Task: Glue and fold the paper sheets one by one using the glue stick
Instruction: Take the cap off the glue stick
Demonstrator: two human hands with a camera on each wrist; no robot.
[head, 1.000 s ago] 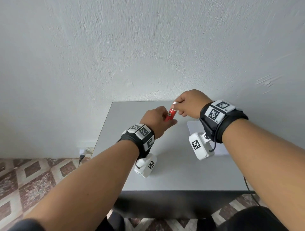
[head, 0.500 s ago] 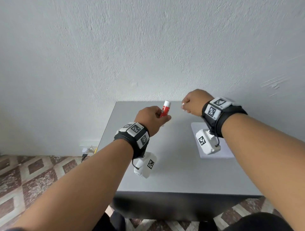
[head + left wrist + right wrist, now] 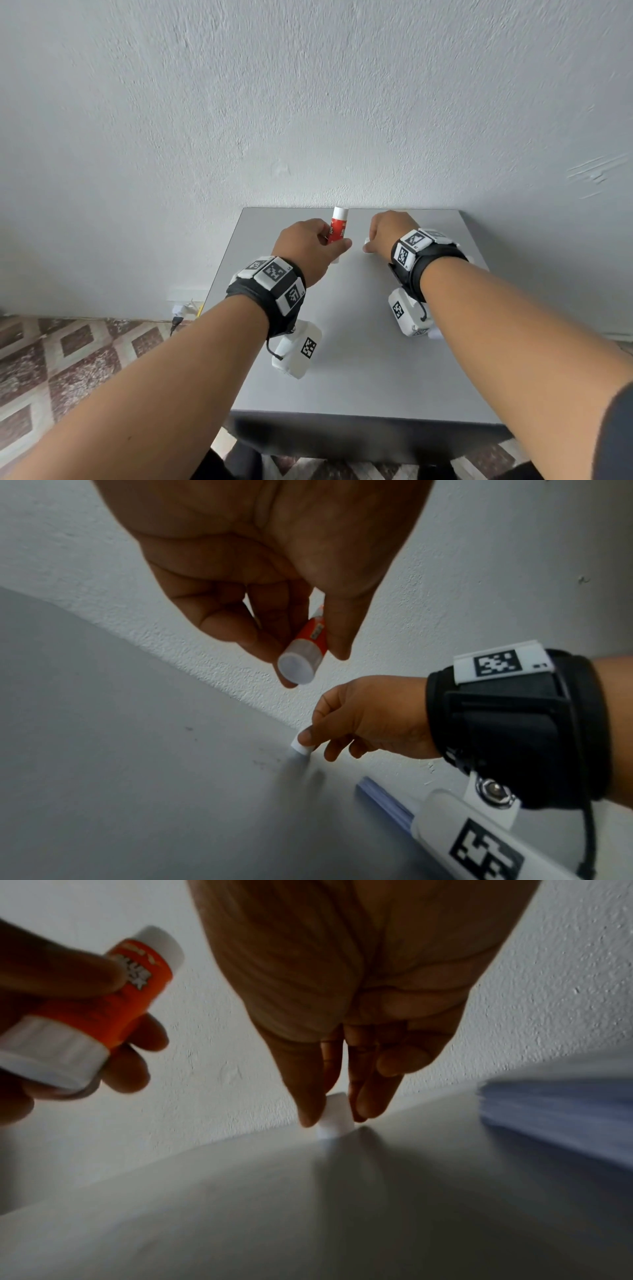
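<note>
My left hand [image 3: 322,245] grips a red-and-white glue stick [image 3: 338,228] upright above the back of the grey table [image 3: 359,359]; its uncapped white end points up. The left wrist view shows the stick's white base [image 3: 296,666] between thumb and fingers. To its right, my right hand [image 3: 371,243] pinches the small white cap [image 3: 334,1115] between thumb and fingers, and the cap touches the tabletop. The stack of white paper sheets [image 3: 555,1110] lies on the table to the right of that hand; in the head view my right arm mostly hides it.
The table stands against a textured white wall [image 3: 308,120]. A wall socket with a plug [image 3: 181,310] sits low at the left, above the patterned floor tiles [image 3: 68,359]. Bare grey tabletop stretches between my forearms and the near edge.
The cap has come off the glue stick. My right hand carried it away to the right and down to the tabletop. My left hand turned the stick upright.
</note>
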